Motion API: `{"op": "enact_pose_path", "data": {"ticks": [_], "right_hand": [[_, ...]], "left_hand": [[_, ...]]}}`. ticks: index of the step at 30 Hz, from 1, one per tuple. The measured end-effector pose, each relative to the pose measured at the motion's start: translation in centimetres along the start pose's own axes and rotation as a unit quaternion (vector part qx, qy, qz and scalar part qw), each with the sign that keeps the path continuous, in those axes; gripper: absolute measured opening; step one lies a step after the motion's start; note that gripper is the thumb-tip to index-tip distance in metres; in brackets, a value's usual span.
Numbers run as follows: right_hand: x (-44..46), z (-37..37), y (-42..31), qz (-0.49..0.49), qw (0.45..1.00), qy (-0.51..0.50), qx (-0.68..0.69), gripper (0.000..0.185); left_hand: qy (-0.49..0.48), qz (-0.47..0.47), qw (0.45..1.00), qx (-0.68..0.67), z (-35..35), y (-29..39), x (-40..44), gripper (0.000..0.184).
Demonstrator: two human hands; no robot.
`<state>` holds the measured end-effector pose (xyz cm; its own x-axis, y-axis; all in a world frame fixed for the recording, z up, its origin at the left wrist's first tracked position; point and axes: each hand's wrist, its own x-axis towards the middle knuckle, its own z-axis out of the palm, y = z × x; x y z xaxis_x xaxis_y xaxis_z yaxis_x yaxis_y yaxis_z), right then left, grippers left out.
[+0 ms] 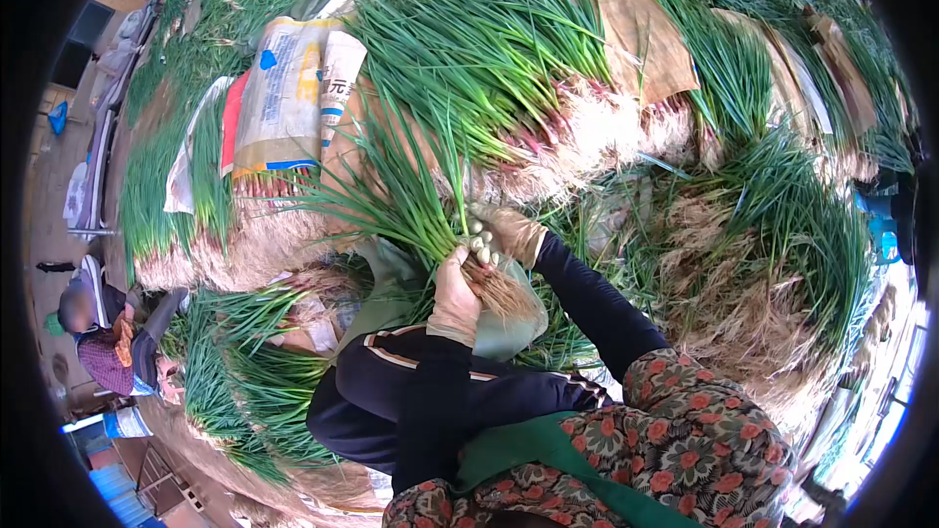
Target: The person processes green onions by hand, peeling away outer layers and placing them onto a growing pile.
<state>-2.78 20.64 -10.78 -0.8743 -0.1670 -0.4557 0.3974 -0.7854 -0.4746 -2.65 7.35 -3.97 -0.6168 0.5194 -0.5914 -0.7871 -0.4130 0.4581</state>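
Note:
A bunch of green onions (416,210) with long green leaves and pale roots is held over my lap. My left hand (455,300), in a light glove, is wrapped round the bunch just above its roots. On the bunch's right side is my right hand (506,233), also gloved, its fingers bent against the stems near the left fingers. A single stalk rises between the hands, and its lower end is hidden by the fingers. The roots hang down to the right over a grey-green cloth (514,326) on my knees.
A long pile of green onions (489,59) lies ahead, partly covered by printed sacks (279,88) and a brown sheet (641,34). More onions with tangled roots (734,284) are heaped at the right. Another bundle (269,372) lies left of my knees. A person (106,357) sits at the far left.

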Motion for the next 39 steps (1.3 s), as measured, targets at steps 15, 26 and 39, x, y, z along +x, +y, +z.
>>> {"op": "enact_pose_path", "data": {"ticks": [15, 26, 39], "right_hand": [[1.2, -6.0, -5.1, -0.228, 0.335, 0.264, -0.875, 0.04], [-5.7, -2.3, -3.0, -0.255, 0.712, -0.13, -0.641, 0.027], [-1.6, 2.2, -4.3, -0.07, 0.945, 0.089, -0.305, 0.027]], "left_hand": [[-0.051, 0.047, 0.992, -0.108, 1.4, 1.0, 0.2, 0.018], [0.062, -0.033, 0.998, 0.001, 3.3, 1.7, 0.1, 0.018], [0.101, -0.036, 0.994, -0.023, -0.6, 0.0, 1.4, 0.016]]}}
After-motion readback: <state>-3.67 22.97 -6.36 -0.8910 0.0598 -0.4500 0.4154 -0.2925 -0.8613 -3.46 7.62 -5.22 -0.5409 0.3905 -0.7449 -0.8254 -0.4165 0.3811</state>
